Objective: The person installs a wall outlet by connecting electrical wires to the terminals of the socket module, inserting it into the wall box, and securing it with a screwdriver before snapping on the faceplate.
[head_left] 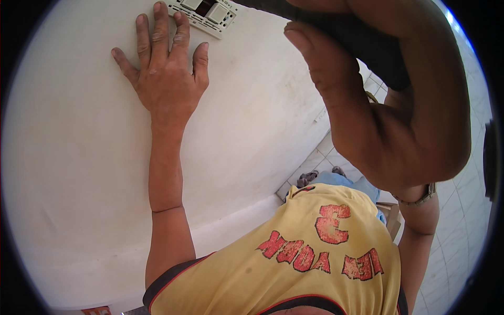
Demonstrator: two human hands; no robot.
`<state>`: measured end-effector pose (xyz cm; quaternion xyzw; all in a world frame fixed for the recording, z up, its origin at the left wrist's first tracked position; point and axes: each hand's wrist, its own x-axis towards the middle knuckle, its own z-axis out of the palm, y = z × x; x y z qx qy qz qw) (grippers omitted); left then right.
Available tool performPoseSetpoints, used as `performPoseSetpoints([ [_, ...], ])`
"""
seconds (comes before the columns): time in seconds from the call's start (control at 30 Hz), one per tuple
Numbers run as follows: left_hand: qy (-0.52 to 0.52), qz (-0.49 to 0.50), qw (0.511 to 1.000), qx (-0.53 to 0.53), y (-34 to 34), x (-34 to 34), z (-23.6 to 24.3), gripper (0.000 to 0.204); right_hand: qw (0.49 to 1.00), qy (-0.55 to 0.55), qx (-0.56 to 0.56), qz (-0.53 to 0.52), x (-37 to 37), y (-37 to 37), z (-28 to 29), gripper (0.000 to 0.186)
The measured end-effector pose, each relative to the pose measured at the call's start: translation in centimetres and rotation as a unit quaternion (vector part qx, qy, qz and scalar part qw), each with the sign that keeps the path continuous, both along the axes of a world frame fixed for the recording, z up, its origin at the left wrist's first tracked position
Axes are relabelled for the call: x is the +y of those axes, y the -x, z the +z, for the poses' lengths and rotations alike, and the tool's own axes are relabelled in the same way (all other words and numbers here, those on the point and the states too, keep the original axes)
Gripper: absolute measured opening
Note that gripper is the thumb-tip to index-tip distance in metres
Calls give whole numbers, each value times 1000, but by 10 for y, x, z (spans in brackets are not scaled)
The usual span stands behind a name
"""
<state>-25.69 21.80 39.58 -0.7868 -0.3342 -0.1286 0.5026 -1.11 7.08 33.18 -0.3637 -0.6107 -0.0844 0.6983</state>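
The left hand (170,92) lay palm down with fingers spread on the pale wall (79,157), fingertips at the edge of a white switch frame (223,31) at the top; contact was unclear. The frame looked light, stiff and probably brittle, best held by its rim; its upper part was cut off. Further right, a dark bar (367,44), seemingly firm, sat in the right hand (399,142), fingers curled round it; its far end and kind couldn't be made out.
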Motion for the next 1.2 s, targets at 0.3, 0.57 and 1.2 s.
performPoseSetpoints([
  [0.3,-7,70,997,42,0,-1,-1,50,1000,2,-10,5,5,1,2,25],
  [0.57,6,32,999,19,3,4,0,67,1000,3,-24,10,8,4,8,24],
  [1.2,11,-2,1000,-11,-4,3,-2,52,999,6,-45,16,14,1,15,24],
])
